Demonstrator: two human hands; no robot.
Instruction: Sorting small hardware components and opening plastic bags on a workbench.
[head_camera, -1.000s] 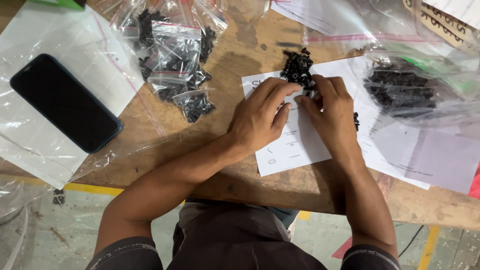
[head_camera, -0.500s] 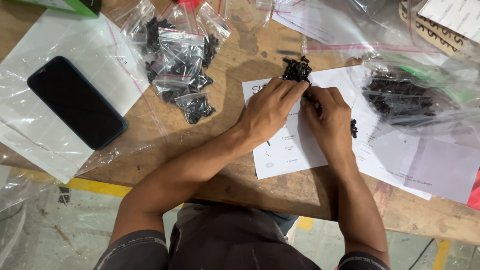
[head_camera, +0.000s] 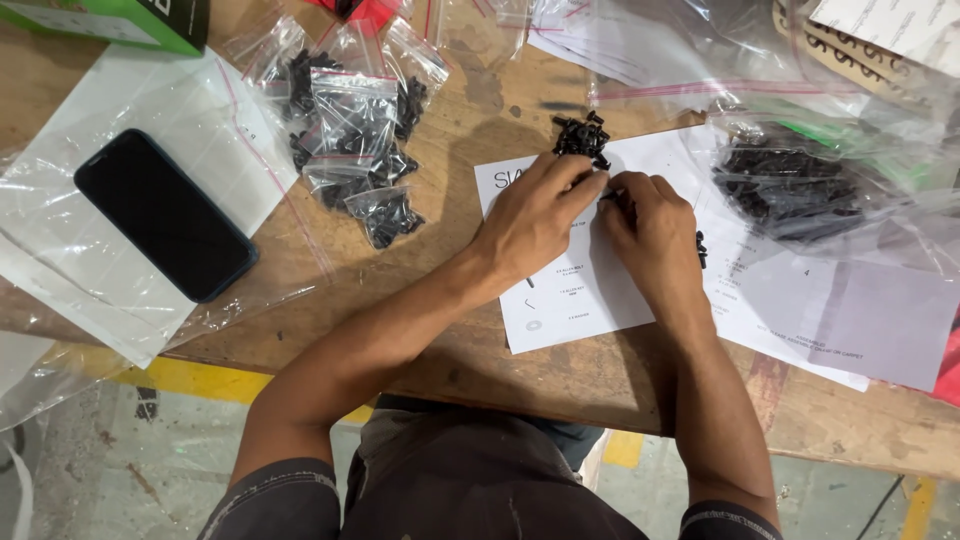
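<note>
A pile of black screws (head_camera: 581, 138) is being picked at by the left hand (head_camera: 535, 215) and right hand (head_camera: 650, 232), fingertips pinched together just below it, over a white sheet (head_camera: 585, 290); whether a screw is being grasped cannot be told. Bare wooden table (head_camera: 455, 215) is lying left of the hands.

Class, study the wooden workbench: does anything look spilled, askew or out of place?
A few small black screws lie stray on the white printed sheet, beside the right hand and apart from the loose black screw pile that the left hand reaches toward. Nothing looks damaged.
</note>
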